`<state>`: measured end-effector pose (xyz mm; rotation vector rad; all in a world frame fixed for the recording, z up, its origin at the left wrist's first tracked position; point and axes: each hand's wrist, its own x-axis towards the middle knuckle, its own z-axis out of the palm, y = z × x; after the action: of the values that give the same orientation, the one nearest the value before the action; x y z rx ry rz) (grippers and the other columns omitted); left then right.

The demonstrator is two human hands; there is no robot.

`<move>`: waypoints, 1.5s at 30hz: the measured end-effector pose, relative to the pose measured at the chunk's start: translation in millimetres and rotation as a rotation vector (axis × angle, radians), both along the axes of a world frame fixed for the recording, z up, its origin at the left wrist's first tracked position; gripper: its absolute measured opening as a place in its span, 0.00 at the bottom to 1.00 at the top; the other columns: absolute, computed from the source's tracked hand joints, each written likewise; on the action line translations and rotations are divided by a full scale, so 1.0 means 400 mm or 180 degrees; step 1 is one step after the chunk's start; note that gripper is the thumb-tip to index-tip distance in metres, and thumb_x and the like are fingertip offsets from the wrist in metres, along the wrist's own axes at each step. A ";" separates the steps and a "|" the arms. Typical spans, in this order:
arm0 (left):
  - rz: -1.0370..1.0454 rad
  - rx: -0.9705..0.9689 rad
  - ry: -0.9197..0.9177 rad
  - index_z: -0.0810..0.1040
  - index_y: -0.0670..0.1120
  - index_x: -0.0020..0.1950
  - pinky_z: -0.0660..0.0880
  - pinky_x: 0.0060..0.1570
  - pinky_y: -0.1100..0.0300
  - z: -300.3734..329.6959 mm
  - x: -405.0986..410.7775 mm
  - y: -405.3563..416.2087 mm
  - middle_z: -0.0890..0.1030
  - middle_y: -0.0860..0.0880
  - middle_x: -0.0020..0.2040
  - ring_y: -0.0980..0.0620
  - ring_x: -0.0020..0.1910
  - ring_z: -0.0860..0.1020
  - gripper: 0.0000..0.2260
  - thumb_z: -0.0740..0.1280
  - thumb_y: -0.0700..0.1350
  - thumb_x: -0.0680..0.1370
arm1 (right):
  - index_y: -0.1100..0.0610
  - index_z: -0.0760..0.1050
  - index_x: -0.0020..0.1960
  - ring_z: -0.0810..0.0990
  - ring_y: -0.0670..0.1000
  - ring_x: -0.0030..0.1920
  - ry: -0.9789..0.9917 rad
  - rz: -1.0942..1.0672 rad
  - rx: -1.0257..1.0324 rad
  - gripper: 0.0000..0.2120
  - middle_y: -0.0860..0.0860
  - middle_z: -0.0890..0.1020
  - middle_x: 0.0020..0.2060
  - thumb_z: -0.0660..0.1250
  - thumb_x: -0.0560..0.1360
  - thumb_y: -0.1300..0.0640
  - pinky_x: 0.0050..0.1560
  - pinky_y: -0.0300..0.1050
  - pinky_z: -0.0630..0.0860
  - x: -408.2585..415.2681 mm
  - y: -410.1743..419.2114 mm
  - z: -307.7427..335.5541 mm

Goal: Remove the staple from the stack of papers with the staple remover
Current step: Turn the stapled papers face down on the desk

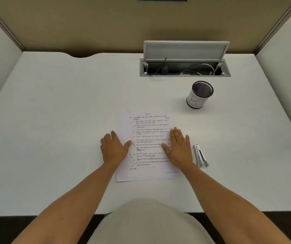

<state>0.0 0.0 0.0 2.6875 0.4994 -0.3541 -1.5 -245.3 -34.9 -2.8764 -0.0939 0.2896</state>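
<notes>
A stack of printed papers (148, 138) lies on the white desk (61, 120) in front of me, its sheets slightly fanned at the left and bottom edges. My left hand (113, 148) rests flat with straight fingers on the stack's left edge. My right hand (177, 147) lies flat on the right edge, fingers straight. A small dark mark at the top left corner may be the staple (129, 112); it is too small to tell. The metal staple remover (200, 155) lies on the desk just right of my right hand, untouched.
A mesh pen cup (199, 95) wrapped in paper stands behind and to the right of the stack. Further back, an open cable tray (185, 67) with cords is set into the desk. Partition walls enclose the left, right and back sides.
</notes>
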 end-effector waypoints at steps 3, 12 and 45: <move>0.0384 -0.0172 -0.0001 0.61 0.38 0.74 0.69 0.63 0.45 0.005 0.006 -0.010 0.67 0.37 0.70 0.38 0.69 0.64 0.40 0.69 0.62 0.74 | 0.58 0.44 0.78 0.43 0.50 0.78 0.0066 -0.0042 -0.0041 0.40 0.53 0.48 0.78 0.35 0.74 0.34 0.76 0.56 0.39 -0.015 0.003 -0.009; 0.1374 -0.1177 0.0148 0.64 0.39 0.71 0.71 0.59 0.46 0.032 0.064 -0.035 0.66 0.37 0.68 0.36 0.68 0.67 0.33 0.75 0.48 0.73 | 0.57 0.42 0.78 0.41 0.50 0.77 0.0068 -0.0087 -0.0012 0.39 0.52 0.46 0.78 0.34 0.74 0.34 0.75 0.57 0.36 -0.021 0.011 -0.029; 0.0069 -0.2004 -0.0707 0.76 0.43 0.67 0.76 0.52 0.57 0.148 0.061 -0.004 0.79 0.49 0.56 0.49 0.53 0.78 0.18 0.70 0.39 0.77 | 0.59 0.70 0.68 0.65 0.57 0.71 -0.0399 -0.1212 0.1597 0.25 0.58 0.71 0.69 0.58 0.79 0.42 0.71 0.55 0.61 0.034 0.016 0.048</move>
<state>24.6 -1.8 59.2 2.0746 0.2865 -0.1641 12.0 -238.8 -15.8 -2.3460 0.3117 0.0056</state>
